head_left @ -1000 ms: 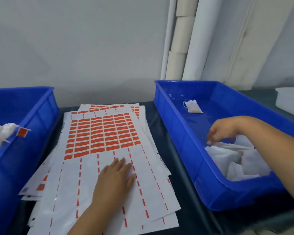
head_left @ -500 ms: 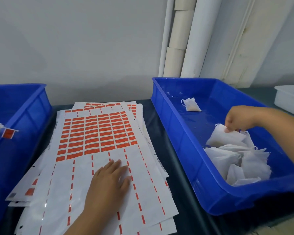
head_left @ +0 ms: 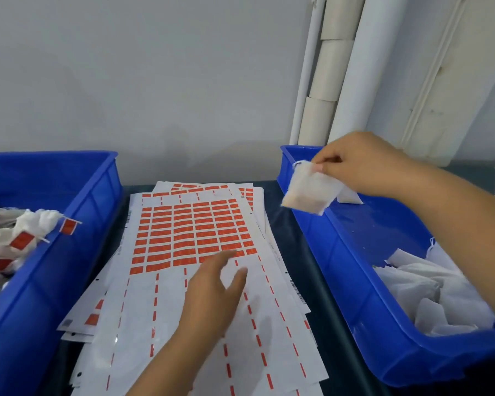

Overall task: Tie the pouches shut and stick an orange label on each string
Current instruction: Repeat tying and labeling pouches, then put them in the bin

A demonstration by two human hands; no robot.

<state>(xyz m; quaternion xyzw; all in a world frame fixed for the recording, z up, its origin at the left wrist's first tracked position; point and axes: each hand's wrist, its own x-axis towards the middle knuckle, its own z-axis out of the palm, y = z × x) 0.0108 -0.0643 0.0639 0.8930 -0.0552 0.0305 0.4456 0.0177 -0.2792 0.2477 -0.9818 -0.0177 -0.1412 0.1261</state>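
Since half a second earlier, the right hand (head_left: 363, 164) had lifted one pouch (head_left: 309, 192) clear of the right bin (head_left: 352, 270) and carried it toward the middle, while the left hand (head_left: 212, 298) had risen off the label sheets (head_left: 189, 230).

At far left, finished pouches (head_left: 20, 235) with orange tags lay in the left bin (head_left: 69, 252), cut off by the frame edge. Left fingers were loosely spread above the sheets, probably ready to receive the pouch. Right thumb and fingers pinched the pouch's mouth by its string, likely for tying. Untied pouches (head_left: 429, 287) lay partly hidden behind the right forearm.
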